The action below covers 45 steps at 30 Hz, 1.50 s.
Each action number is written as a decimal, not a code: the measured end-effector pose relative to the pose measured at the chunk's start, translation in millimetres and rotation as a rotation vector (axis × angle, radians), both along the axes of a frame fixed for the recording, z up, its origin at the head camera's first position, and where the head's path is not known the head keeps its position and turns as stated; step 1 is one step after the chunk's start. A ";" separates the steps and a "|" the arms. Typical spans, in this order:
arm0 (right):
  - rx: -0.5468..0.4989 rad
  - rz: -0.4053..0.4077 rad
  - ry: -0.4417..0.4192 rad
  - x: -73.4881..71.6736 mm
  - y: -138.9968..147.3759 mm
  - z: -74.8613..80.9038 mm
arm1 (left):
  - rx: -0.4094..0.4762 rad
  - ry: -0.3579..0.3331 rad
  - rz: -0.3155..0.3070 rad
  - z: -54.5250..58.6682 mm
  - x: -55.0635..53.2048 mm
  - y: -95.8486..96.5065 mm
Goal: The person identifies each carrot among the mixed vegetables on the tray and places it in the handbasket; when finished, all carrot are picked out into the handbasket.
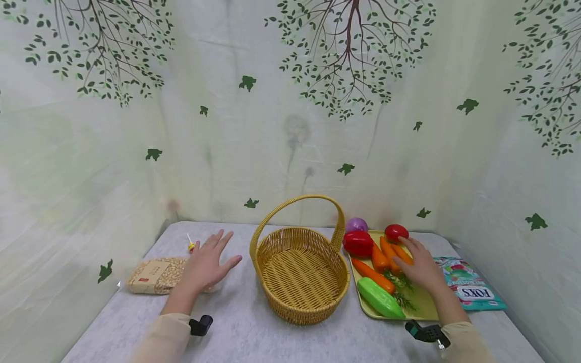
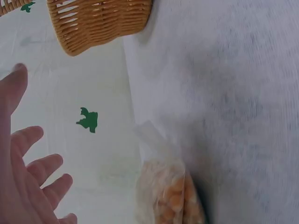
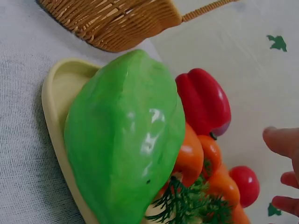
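My left hand [image 1: 207, 266] hovers with fingers spread over the right end of a clear bag of pale beans or nuts [image 1: 159, 275]. My right hand [image 1: 418, 266] reaches above a yellow tray [image 1: 424, 306], fingers extended toward a red tomato [image 1: 396, 232] at its far edge. On the tray lie several carrots [image 1: 373, 276] with green tops and a long green vegetable [image 1: 379, 298]. A red bell pepper [image 1: 358, 244] lies at the tray's far left corner, with a purple onion-like ball [image 1: 356, 225] behind it. Between the hands stands a wicker basket [image 1: 303, 272], its inside bare.
A teal FOX'S candy bag [image 1: 472, 285] lies right of the tray. A small wrapped lollipop [image 1: 190, 246] is behind the bean bag. The grey table [image 1: 245, 333] meets a leaf-patterned cloth wall [image 1: 290, 151] at the back and sides.
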State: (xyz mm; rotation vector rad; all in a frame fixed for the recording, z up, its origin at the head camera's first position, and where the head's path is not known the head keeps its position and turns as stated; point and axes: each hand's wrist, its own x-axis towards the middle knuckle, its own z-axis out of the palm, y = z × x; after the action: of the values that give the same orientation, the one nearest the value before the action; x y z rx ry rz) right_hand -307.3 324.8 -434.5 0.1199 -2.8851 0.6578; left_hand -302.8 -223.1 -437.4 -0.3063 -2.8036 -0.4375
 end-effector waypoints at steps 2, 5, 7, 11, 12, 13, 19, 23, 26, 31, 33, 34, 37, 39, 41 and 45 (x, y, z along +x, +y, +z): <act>-0.071 -0.025 -0.024 -1.0 4.0 -2.8 | 0.070 0.003 -0.004 -2.0 -1.2 2.0; -0.152 -0.069 -0.054 -3.3 10.8 -9.2 | 0.214 -0.002 -0.038 -6.6 -2.1 7.3; -0.178 -0.082 -0.061 -4.4 15.2 -14.0 | 0.316 -0.005 -0.064 -10.6 -1.5 12.2; -0.195 -0.061 -0.055 -6.5 22.4 -22.8 | 0.530 -0.009 -0.114 -19.3 0.5 23.9; -0.199 -0.059 -0.062 -6.7 23.4 -24.2 | 0.588 -0.021 -0.121 -21.3 0.5 27.0; -0.199 -0.058 -0.070 -7.0 24.3 -25.6 | 0.644 -0.035 -0.129 -23.3 0.2 30.3; -0.169 -0.073 -0.119 -7.4 26.4 -32.7 | 0.841 -0.173 -0.104 -34.5 -1.7 49.3; -0.162 -0.085 -0.163 -8.1 25.9 -37.4 | 0.939 -0.209 -0.122 -42.0 -3.7 58.8; -0.166 -0.083 -0.167 -6.5 24.3 -37.8 | 1.008 -0.216 -0.155 -46.6 -6.4 63.6; -0.170 -0.072 -0.155 -3.1 25.4 -39.2 | 1.100 -0.269 -0.174 -50.0 -9.1 71.4; -0.177 -0.076 -0.162 -2.4 27.1 -39.9 | 1.145 -0.298 -0.175 -50.6 -10.1 74.1; -0.186 -0.084 -0.170 -1.7 27.5 -39.5 | 1.160 -0.308 -0.176 -50.9 -10.6 75.0; -0.206 -0.111 -0.178 -0.5 28.3 -37.3 | 1.206 -0.335 -0.192 -52.3 -13.0 77.0; -0.206 -0.130 -0.173 0.2 28.3 -35.4 | 1.242 -0.356 -0.208 -53.6 -15.1 77.8; -0.202 -0.144 -0.159 0.5 28.2 -33.6 | 1.264 -0.368 -0.223 -54.6 -16.9 78.7; -0.209 -0.172 -0.121 1.9 29.0 -30.5 | 1.275 -0.373 -0.216 -56.5 -19.3 80.8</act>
State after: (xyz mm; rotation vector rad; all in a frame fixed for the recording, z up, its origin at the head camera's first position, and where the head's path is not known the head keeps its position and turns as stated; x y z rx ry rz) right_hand -305.4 353.7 -465.0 -0.2007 -2.8726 0.9563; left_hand -322.1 -142.3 -493.9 -0.2195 -2.1624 -2.2908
